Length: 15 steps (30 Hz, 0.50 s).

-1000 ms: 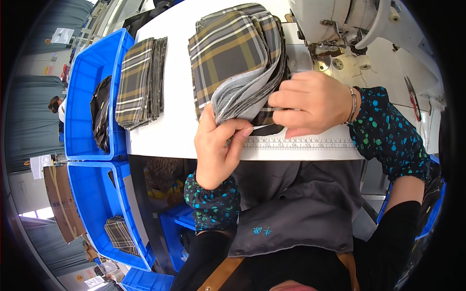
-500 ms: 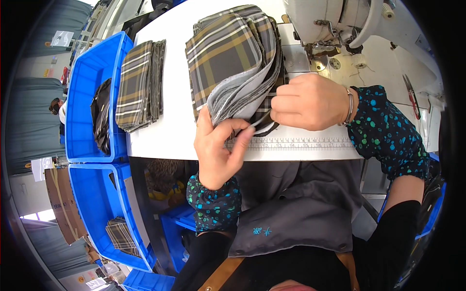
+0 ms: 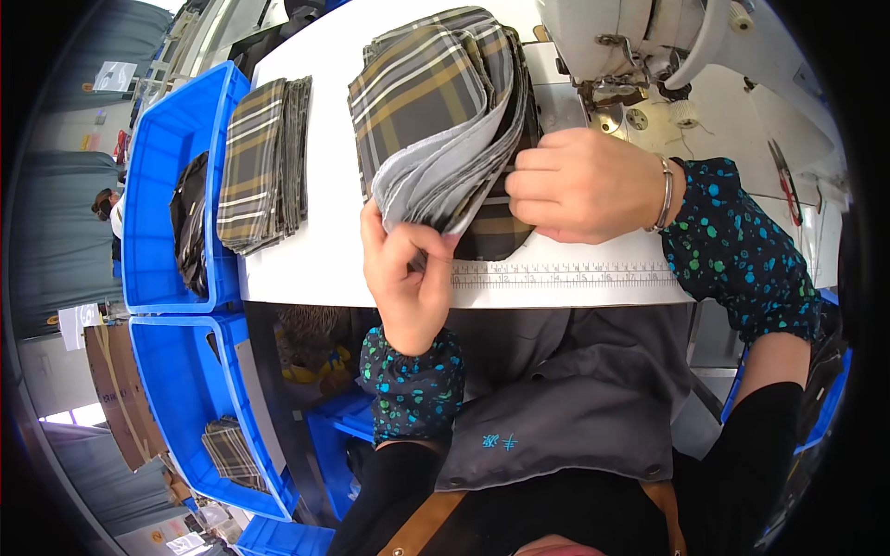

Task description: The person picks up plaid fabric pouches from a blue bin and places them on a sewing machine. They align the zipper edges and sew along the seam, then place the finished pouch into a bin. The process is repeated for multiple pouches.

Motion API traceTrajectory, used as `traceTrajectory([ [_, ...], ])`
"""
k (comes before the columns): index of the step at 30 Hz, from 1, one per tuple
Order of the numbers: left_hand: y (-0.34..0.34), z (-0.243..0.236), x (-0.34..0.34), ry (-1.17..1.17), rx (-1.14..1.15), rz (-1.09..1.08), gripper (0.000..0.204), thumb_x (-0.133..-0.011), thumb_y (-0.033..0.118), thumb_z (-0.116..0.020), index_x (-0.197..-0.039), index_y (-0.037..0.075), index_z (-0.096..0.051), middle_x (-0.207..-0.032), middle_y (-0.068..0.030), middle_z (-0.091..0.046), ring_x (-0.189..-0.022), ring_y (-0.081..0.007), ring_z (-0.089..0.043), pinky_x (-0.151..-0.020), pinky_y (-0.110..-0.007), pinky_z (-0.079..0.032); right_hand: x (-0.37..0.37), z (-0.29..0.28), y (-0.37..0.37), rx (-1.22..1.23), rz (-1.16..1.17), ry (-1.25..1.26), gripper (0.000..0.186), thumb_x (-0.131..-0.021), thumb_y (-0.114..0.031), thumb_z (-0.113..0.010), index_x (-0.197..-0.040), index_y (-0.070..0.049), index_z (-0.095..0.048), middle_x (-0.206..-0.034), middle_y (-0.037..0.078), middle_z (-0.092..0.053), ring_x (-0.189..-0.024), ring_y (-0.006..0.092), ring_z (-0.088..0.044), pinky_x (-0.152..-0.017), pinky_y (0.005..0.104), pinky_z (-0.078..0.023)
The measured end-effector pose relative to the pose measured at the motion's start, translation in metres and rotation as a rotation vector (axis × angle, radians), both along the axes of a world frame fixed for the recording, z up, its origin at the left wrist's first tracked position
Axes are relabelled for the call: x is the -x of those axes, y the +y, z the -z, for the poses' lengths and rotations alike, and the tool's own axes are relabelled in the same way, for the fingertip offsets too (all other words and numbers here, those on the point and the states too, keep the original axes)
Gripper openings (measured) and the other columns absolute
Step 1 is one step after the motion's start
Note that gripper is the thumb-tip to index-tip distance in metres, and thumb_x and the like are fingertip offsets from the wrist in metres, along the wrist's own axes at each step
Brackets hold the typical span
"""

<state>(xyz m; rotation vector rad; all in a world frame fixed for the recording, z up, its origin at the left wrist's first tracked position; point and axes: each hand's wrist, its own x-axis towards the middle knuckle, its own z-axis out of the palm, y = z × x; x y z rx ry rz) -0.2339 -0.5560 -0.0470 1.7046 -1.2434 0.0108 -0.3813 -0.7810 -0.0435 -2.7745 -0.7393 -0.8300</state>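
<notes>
A thick stack of plaid fabric pieces in grey, olive and white lies on the white table. Its near corner is folded up, fanning out the pale grey undersides of several layers. My left hand is closed on that lifted corner, thumb against the fingers. Under the raised layers, a lower plaid piece stays flat on the table. My right hand is closed, its curled fingertips at the right edge of the stack; what lies between them is hidden.
A sewing machine stands at the back right, with scissors farther right. A ruler strip runs along the near table edge. Another plaid stack lies at left, beside blue bins holding dark material and plaid pieces.
My left hand has moved slightly left, peeling the corner layers back and uncovering more of the plaid piece below. My right hand has shifted slightly left.
</notes>
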Motion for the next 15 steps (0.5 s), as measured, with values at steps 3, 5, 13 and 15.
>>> traceTrajectory([
  [3,0.002,0.004,-0.006,0.03,0.063,0.144,0.023,-0.074,-0.014,-0.073,-0.082,0.008,-0.076,-0.127,-0.0184,-0.06,-0.117,-0.0336,-0.064,-0.1,-0.036,-0.049,0.002,-0.001,0.001,0.021,-0.016,0.038,0.02,-0.07,-0.019,-0.079,-0.078,-0.009,-0.063,-0.085,0.001,-0.058,-0.085,0.0201,-0.062,-0.065,0.0345,-0.052],
  [5,0.003,0.001,-0.006,0.014,0.01,0.154,0.028,-0.074,-0.012,-0.073,-0.088,0.01,-0.081,-0.128,-0.0181,-0.06,-0.116,-0.0338,-0.064,-0.1,-0.037,-0.05,0.003,-0.004,0.001,-0.005,-0.027,0.062,0.017,-0.071,-0.018,-0.077,-0.076,-0.008,-0.063,-0.083,0.002,-0.058,-0.084,0.0206,-0.063,-0.064,0.035,-0.052],
  [13,0.003,-0.011,0.008,-0.266,-0.248,0.015,0.038,-0.061,0.015,-0.095,-0.097,0.018,-0.084,-0.135,-0.0174,-0.061,-0.121,-0.0382,-0.062,-0.098,-0.045,-0.054,0.003,0.0,0.001,-0.033,-0.031,0.028,0.018,-0.073,-0.016,-0.076,-0.074,-0.007,-0.061,-0.083,0.003,-0.058,-0.08,0.0217,-0.063,-0.062,0.0354,-0.054],
  [15,0.002,-0.006,0.008,-0.304,-0.228,-0.002,0.041,-0.057,0.02,-0.098,-0.096,0.019,-0.083,-0.136,-0.0176,-0.062,-0.122,-0.0388,-0.062,-0.098,-0.046,-0.054,0.002,0.0,0.001,-0.091,-0.017,0.025,0.018,-0.074,-0.016,-0.076,-0.075,-0.007,-0.061,-0.085,0.004,-0.059,-0.08,0.022,-0.064,-0.062,0.0353,-0.055],
])
